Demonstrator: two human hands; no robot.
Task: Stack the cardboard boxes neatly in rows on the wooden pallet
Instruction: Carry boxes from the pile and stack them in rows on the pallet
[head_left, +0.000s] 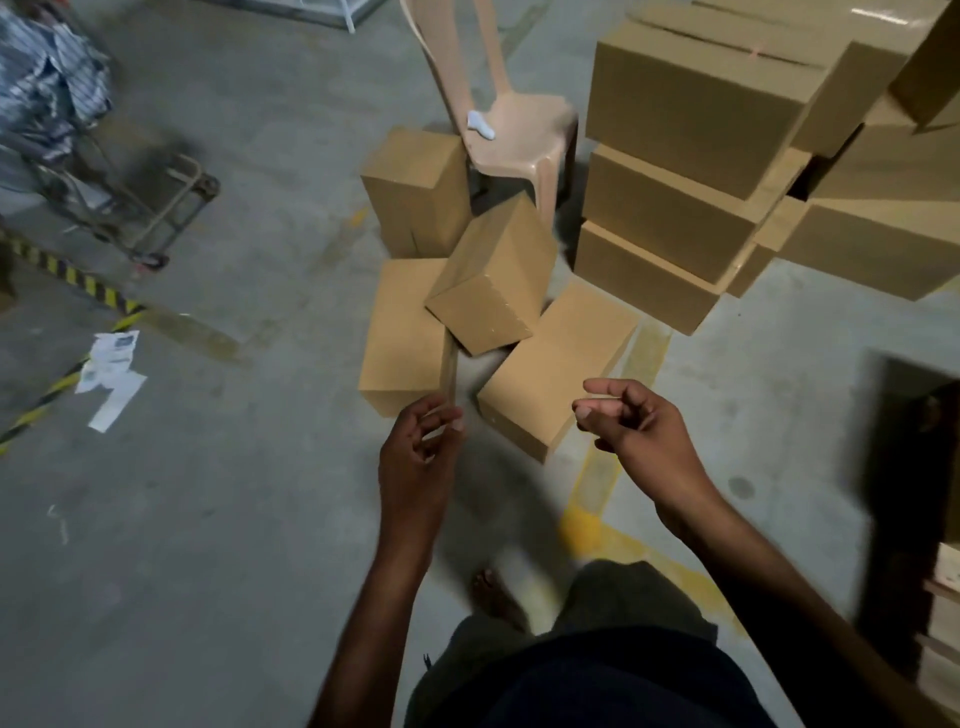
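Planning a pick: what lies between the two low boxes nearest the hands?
Head view: a tilted cardboard box rests across left low box and right low box; bare floor beneath.

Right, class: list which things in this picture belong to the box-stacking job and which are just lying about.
Job: loose cardboard boxes; tilted box leaning on them; stacked boxes; left hand and right hand, both empty.
Lying about: plastic chair; white item on its seat; hand trolley; scattered papers.

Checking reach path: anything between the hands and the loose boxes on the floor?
Nothing visible. The left hand and right hand hang empty short of the near-left box and near-right box. A tilted box leans on them and may slip.
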